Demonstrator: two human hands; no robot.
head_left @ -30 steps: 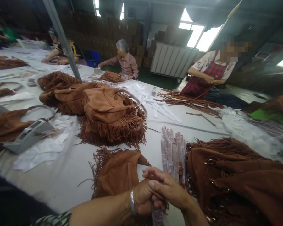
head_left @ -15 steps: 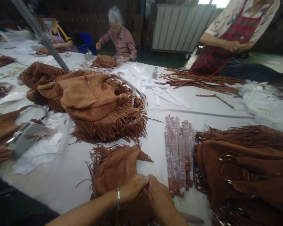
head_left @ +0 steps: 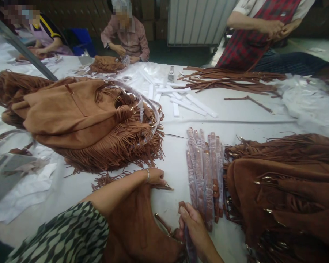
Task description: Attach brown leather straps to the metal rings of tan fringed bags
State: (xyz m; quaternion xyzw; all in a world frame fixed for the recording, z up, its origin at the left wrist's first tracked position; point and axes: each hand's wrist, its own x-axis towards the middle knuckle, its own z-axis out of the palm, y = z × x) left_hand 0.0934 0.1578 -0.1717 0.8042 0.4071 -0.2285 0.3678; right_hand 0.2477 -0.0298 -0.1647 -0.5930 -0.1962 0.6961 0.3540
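A brown suede bag [head_left: 131, 223] with fringe lies at the table's front, partly covered by my left forearm. My left hand [head_left: 155, 176], a bracelet at its wrist, closes on the bag's far pointed tab, where a small metal ring shows. In my right hand [head_left: 194, 222] is a brown strap [head_left: 182, 205], its end sticking up past the thumb and its lower length in clear wrap. The bag's near tab [head_left: 162, 223] lies close to that hand. Just beyond, a row of plastic-wrapped straps [head_left: 199, 171] rests on the table.
Fringed bags are heaped at left [head_left: 68, 113] and right [head_left: 287, 182]. Further back lie white strips [head_left: 181, 98], long brown cords [head_left: 230, 78] and crumpled clear plastic [head_left: 309, 102]. A grey pole [head_left: 22, 45] slants at upper left. Several people are across the table.
My hands were together over the bag and are now apart. The left went forward to the far tab; the right now has a strap in it. The view has shifted down and right.
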